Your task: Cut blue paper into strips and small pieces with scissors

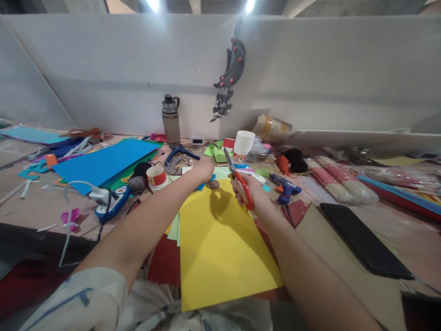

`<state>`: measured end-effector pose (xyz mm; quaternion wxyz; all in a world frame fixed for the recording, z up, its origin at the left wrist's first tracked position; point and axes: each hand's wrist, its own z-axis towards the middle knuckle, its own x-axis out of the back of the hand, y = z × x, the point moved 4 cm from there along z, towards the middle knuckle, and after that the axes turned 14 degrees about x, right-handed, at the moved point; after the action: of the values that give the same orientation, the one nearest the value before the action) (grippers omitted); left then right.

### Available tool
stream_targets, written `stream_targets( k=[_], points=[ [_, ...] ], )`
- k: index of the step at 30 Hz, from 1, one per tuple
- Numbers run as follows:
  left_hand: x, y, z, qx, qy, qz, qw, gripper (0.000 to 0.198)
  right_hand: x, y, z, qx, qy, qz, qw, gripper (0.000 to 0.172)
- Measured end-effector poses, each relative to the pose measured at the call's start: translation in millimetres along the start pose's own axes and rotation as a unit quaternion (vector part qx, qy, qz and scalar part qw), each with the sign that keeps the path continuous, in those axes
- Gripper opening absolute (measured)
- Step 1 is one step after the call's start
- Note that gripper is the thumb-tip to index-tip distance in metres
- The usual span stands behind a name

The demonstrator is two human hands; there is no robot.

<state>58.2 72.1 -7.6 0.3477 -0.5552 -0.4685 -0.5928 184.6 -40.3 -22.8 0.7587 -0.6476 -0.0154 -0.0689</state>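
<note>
Head view: right hand [247, 186] around scissors [237, 175] near far edge of yellow sheet [227, 257], left hand [206, 169] grip unclear.

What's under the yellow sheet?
A red sheet shows past both sides of the yellow sheet; pale green sheets poke out left. Anything fully beneath is hidden.

The bare left forearm [148, 220], its pale, blue-marked fabric sleeve [86, 294] bunched near the elbow, slants in from eight o'clock to the left hand [205, 169], whose fingers are mostly hidden. From about four o'clock, the bare right forearm [296, 246] reaches toward the right hand [251, 189], its fingers curled in a grip, near the left hand, between three and four o'clock from it.
</note>
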Motion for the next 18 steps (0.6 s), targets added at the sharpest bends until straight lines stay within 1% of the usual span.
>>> stream_targets(
  k=[3,6,8,11,13,18],
  points=[
    [-4.4,-2.0,4.0,-0.001,0.024,0.023,0.999,0.026,-0.2,-0.3,0.2,0.011,0.006,-0.007,1.000,0.022],
    [-3.6,-6.1,3.7,-0.013,0.042,0.029,0.999,0.024,0.2,-1.1,-0.5,0.017,0.009,-0.017,1.000,0.019],
    [-3.4,-8.7,3.3,-0.013,0.030,0.024,0.999,0.023,0.4,-1.5,-1.1,0.021,0.012,-0.021,0.999,0.019],
    [-3.5,-11.1,2.4,-0.005,0.016,0.009,1.000,0.031,-0.2,-2.1,-1.7,0.034,0.008,-0.022,0.999,0.022],
    [-3.8,-10.4,0.5,-0.011,0.013,0.017,1.000,0.036,-0.7,-1.8,-1.8,0.039,0.006,-0.021,0.999,0.025],
    [-1.5,-5.6,-4.3,-0.017,-0.009,0.027,0.999,0.035,-1.9,1.2,-0.4,0.036,0.005,-0.016,0.999,0.031]
  ],
)
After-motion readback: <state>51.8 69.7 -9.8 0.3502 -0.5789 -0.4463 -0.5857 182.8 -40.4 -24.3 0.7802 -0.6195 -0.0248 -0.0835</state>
